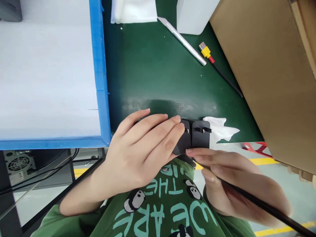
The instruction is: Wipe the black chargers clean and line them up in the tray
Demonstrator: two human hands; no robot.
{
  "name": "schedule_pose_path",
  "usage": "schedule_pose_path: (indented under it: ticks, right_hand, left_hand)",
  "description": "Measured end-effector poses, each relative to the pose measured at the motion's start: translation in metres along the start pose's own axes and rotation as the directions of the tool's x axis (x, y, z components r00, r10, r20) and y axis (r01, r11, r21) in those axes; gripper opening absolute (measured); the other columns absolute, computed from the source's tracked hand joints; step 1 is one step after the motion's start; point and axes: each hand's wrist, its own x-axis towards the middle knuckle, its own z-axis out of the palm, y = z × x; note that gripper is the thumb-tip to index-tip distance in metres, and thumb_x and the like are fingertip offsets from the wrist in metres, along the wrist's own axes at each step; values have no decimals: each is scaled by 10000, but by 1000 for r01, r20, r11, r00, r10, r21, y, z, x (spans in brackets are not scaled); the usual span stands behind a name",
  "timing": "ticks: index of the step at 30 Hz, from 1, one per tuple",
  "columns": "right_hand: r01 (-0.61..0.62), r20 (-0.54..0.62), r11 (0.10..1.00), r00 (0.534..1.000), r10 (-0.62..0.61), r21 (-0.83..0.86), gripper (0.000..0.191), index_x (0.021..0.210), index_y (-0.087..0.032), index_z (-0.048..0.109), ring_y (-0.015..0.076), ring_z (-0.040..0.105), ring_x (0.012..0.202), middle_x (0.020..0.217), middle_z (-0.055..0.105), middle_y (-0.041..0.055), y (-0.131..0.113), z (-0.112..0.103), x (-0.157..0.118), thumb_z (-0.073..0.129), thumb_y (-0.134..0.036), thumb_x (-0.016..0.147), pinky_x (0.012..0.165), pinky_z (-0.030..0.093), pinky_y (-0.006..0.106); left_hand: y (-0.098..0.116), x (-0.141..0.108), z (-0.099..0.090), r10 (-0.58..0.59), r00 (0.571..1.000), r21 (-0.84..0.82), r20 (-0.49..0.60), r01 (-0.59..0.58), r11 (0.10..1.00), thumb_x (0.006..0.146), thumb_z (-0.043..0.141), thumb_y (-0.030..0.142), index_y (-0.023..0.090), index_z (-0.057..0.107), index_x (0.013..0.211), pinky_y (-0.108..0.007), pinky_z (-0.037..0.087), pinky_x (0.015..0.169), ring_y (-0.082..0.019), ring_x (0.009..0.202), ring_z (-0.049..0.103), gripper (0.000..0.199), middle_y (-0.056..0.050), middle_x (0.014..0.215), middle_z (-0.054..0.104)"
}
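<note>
Two black plug adapters with metal pins stand side by side at the front edge of the green table. My left hand [145, 148] lies over the left adapter [183, 141], its fingers closed around it and covering part of it. My right hand [234, 177] is closed on a thin black rod-like tool [261, 203], whose tip end is hidden near the adapters. One fingertip of that hand is near the lower edge of the right adapter [200, 140]. A crumpled white tissue [221, 129] lies just right of the adapters.
A silver craft knife [184, 41] and a black USB cable [225, 77] with a yellow-and-red end lie farther back. White cloth [135, 11] and a white box [194, 16] are at the back. A cardboard box [269, 72] stands right; a blue-edged white board [49, 72] is left.
</note>
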Motion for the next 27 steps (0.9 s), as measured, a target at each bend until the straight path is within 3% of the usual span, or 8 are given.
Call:
schedule_pose_path:
  ticks: [5,11,13,17,19,22,23,27]
  right_hand:
    - [-20,83,1000,996,21,-11,190,879,-254,693,200,782,779,914,777,6,3,-5,4,740,-84,809,678,695,280]
    - [64,212,998,975,-59,-15,256,930,-256,715,213,784,795,961,780,12,12,-17,7,768,-68,766,663,693,268]
    - [46,170,999,984,-43,-9,235,919,-257,711,212,783,788,951,776,11,7,-8,4,762,-77,776,667,694,280]
    - [-37,-109,999,993,36,-15,200,959,-244,692,211,782,821,945,762,25,-4,10,-2,697,-85,839,713,696,306]
    - [-17,-86,1000,996,15,-23,216,977,-240,689,210,782,822,948,763,26,-5,9,-2,699,-78,835,710,695,300]
    - [53,101,998,994,-51,-23,239,966,-241,693,209,783,807,945,770,19,-2,4,0,732,-72,801,682,693,281]
    - [44,94,999,995,-42,-27,233,963,-242,693,208,783,805,942,770,18,-1,4,1,728,-74,805,683,693,282]
    - [-45,-140,999,989,41,-28,206,980,-246,686,208,781,811,929,760,20,-5,11,-2,683,-86,851,711,697,306]
  left_hand:
    - [0,-1,0,-7,1000,8,5,7,1000,911,696,294,95,638,1218,-437,517,1039,-261,1084,712,370,-123,1214,736]
    - [0,-1,0,-11,1000,8,0,11,1000,909,700,289,98,640,1217,-434,512,1044,-260,1092,709,367,-120,1223,733]
    - [0,0,0,-15,1000,7,6,15,1000,914,691,292,109,642,1217,-435,513,1045,-258,1093,709,357,-117,1225,733]
    - [0,0,0,2,1000,-4,-1,-2,1000,888,722,280,70,645,1205,-445,521,1024,-272,1070,712,388,-135,1205,738]
    - [-1,0,0,7,1000,-8,-3,-7,1000,872,742,276,55,647,1201,-451,522,1016,-280,1065,712,407,-143,1207,736]
    - [-1,0,0,8,1000,-4,-1,-8,1000,866,751,285,55,642,1215,-456,521,1018,-284,1072,708,432,-140,1217,732]
    - [-1,0,0,7,1000,-2,-2,-7,1000,871,745,288,58,641,1218,-453,520,1021,-280,1074,708,429,-137,1218,732]
    - [-1,-1,1,-2,1000,2,-1,2,1000,902,704,294,86,642,1211,-440,522,1033,-262,1074,712,378,-127,1211,737]
